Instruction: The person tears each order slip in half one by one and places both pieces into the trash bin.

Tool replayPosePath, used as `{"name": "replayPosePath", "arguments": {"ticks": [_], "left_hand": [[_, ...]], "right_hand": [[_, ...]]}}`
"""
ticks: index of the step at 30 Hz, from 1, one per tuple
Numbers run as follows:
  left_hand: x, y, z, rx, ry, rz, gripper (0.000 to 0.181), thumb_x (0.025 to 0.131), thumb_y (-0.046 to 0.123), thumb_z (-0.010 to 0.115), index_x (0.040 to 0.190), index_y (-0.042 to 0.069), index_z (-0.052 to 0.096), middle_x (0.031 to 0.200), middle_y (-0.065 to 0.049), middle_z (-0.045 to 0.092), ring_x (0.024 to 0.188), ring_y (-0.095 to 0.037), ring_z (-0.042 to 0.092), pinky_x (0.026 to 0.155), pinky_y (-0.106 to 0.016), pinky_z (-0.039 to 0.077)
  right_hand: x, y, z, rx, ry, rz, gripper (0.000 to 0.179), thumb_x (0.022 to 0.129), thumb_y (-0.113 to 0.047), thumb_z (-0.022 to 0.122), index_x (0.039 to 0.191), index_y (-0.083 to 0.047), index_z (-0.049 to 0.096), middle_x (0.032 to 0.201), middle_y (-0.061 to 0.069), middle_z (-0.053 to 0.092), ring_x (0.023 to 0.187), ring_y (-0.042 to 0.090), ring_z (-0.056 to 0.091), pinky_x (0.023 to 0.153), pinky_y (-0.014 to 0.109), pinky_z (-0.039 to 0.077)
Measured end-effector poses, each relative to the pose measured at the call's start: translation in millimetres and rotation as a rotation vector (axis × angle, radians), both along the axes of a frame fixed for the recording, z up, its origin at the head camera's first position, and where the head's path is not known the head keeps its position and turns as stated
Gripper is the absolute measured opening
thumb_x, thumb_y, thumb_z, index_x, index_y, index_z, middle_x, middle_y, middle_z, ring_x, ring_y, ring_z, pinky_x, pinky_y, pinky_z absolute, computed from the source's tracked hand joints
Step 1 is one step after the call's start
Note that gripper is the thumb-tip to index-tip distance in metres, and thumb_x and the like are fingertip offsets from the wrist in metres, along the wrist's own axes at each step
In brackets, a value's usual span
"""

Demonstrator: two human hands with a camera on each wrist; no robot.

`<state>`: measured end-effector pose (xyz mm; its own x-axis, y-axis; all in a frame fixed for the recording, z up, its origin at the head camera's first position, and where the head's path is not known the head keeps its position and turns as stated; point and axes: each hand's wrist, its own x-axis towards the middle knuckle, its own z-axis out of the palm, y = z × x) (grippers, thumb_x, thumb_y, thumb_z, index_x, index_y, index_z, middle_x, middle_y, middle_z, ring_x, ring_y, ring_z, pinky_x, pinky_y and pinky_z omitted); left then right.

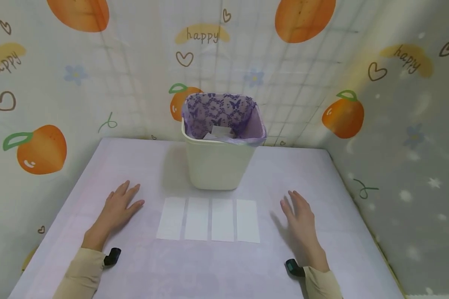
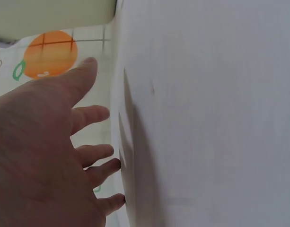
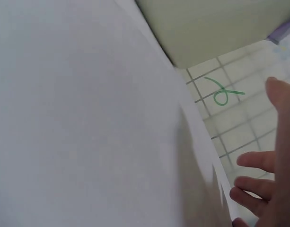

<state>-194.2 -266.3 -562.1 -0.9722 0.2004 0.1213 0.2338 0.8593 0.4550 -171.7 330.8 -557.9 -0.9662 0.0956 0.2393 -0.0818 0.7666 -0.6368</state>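
Note:
Several white paper cards lie side by side in a row on the table, from the leftmost card [image 1: 171, 218] to the rightmost card [image 1: 247, 221]. Left of the row, my left hand [image 1: 119, 209] is spread with its fingers extended, holding nothing; in the left wrist view its fingertips are right at the tabletop. My right hand [image 1: 300, 218] is to the right of the cards, fingers relaxed and thumb apart, also holding nothing. Behind the cards stands a pale bin [image 1: 220, 164] with a purple butterfly-patterned liner [image 1: 224, 109]. Some white pieces [image 1: 221, 131] show inside it.
The white table [image 1: 209, 272] backs onto a curtain [image 1: 142, 74] printed with oranges, hearts and the word happy. A greyish curtain side [image 1: 415, 166] hangs along the right edge. Each wrist wears a small black camera, such as the left one [image 1: 112, 257].

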Motion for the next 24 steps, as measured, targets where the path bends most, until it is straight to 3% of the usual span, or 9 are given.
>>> {"name": "replayPosePath", "arguments": {"ticks": [5, 13, 24], "left_hand": [[2.5, 5.1, -1.9, -0.013, -0.005, 0.009, 0.067, 0.106, 0.042, 0.061, 0.157, 0.002, 0.045, 0.166, -0.035, 0.028, 0.154, -0.054, 0.023, 0.119, -0.076, 0.015], [2.9, 21.7, -8.5, -0.022, -0.019, 0.014, 0.068, 0.106, 0.046, 0.059, 0.158, 0.005, 0.044, 0.167, -0.031, 0.028, 0.157, -0.051, 0.018, 0.122, -0.074, 0.010], [1.6, 40.6, -9.2, 0.024, 0.001, -0.004, 0.068, 0.104, 0.044, 0.062, 0.158, 0.006, 0.045, 0.167, -0.030, 0.031, 0.158, -0.049, 0.019, 0.123, -0.074, 0.009]], "right_hand": [[3.9, -2, -3.0, -0.023, -0.021, 0.028, 0.067, 0.109, -0.044, 0.055, 0.158, -0.002, 0.042, 0.168, 0.024, 0.033, 0.154, 0.050, 0.028, 0.118, 0.076, 0.020], [2.8, -19, -5.9, 0.035, -0.001, 0.066, 0.071, 0.104, -0.041, 0.064, 0.158, 0.001, 0.041, 0.165, 0.026, 0.037, 0.152, 0.049, 0.031, 0.120, 0.070, 0.025], [-4.3, -53, 1.0, 0.042, -0.002, 0.155, 0.074, 0.101, -0.040, 0.069, 0.158, -0.002, 0.041, 0.164, 0.025, 0.038, 0.153, 0.047, 0.032, 0.120, 0.069, 0.027]]}}
